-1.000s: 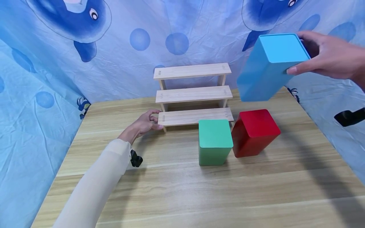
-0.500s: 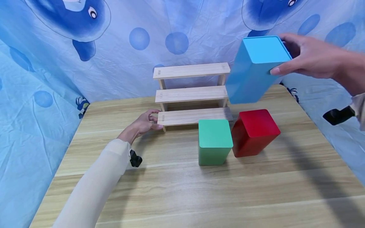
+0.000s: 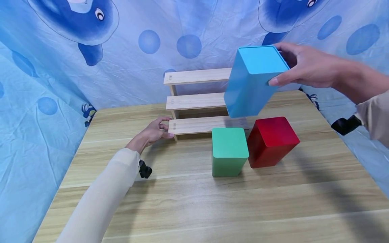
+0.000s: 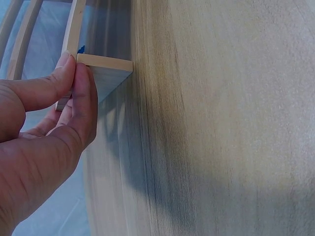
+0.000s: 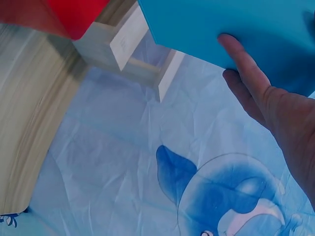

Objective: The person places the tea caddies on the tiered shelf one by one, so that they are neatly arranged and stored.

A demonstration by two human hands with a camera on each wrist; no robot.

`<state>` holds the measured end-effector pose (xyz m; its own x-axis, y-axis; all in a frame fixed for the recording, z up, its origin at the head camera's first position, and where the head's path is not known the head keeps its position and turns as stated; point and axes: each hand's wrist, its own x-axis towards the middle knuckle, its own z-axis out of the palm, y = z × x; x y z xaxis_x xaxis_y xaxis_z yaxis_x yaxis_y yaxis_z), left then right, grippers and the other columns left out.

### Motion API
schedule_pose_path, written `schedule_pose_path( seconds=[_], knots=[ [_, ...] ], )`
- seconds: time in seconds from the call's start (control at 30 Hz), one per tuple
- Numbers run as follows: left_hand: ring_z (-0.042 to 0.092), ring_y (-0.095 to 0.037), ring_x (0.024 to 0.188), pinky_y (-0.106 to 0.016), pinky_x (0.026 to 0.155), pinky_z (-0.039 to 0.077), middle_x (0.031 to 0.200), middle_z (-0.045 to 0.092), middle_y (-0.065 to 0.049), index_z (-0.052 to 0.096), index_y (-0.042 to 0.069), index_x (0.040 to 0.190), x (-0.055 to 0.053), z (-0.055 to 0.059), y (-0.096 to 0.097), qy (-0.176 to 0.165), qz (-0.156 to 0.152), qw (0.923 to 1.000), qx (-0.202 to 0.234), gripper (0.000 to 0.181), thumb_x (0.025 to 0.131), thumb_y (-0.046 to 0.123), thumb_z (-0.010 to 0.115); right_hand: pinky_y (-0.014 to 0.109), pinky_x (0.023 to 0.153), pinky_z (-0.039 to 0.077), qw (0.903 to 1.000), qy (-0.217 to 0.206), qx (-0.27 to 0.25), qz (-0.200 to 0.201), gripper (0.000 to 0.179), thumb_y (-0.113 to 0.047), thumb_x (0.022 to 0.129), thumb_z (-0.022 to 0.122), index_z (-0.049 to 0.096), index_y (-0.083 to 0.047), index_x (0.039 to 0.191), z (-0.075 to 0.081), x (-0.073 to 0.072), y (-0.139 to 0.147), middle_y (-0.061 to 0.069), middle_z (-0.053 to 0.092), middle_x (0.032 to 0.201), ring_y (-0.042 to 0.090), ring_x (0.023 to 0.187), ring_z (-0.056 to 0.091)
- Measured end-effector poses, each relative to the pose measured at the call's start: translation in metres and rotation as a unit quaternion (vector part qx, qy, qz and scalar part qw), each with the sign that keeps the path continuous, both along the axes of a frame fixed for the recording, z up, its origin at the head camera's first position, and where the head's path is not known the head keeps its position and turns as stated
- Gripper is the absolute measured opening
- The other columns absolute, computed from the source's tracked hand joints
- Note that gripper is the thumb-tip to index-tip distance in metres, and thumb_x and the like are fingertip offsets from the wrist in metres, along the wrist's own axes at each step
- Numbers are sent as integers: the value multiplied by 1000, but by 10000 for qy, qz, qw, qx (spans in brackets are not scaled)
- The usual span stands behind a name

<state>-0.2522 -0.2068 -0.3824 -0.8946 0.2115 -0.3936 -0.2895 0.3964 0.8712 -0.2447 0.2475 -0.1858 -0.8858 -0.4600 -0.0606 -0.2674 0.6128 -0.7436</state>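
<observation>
My right hand (image 3: 310, 65) grips a tall blue box (image 3: 252, 81) near its top, thumb on the near side. The box hangs tilted in the air in front of the right part of a three-step wooden shelf (image 3: 197, 125). In the right wrist view the fingers press the side of the blue box (image 5: 197, 29). At the left end of the lowest step, my left hand (image 3: 153, 131) pinches the board; the left wrist view shows thumb and fingers of the left hand (image 4: 59, 108) on the shelf's edge (image 4: 106, 62).
A green box (image 3: 229, 152) stands upright on the wooden table (image 3: 182, 206), in front of the lowest step. Beside it on the right is a red box (image 3: 271, 141). A blue patterned cloth (image 3: 127, 67) hangs behind and at both sides.
My right hand has carried the blue box leftward and slightly down, so it now covers the right ends of the upper steps. The left hand, shelf, green box and red box stay put.
</observation>
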Motion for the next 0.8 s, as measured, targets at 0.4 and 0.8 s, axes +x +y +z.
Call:
schedule_pose_path(
  seconds=[0.4, 0.8],
  knots=[
    [56, -24, 100, -31, 82, 50, 115, 53, -18, 28, 11, 149, 2, -1, -3, -8, 23, 10000, -83, 81, 82, -9, 69, 56, 98, 41, 9998, -94, 93, 170, 96, -17, 85, 73, 8, -27, 155, 2, 3, -27, 11, 25, 149, 39, 131, 26],
    [55, -23, 100, -29, 80, 49, 115, 53, -18, 27, 11, 150, 3, 0, -2, 51, 2, 9999, -129, 81, 83, -8, 69, 60, 100, 38, 9983, -309, -90, 481, 95, -21, 83, 76, 12, -23, 154, 5, 7, -57, 9, 29, 148, 36, 132, 29]
  ],
)
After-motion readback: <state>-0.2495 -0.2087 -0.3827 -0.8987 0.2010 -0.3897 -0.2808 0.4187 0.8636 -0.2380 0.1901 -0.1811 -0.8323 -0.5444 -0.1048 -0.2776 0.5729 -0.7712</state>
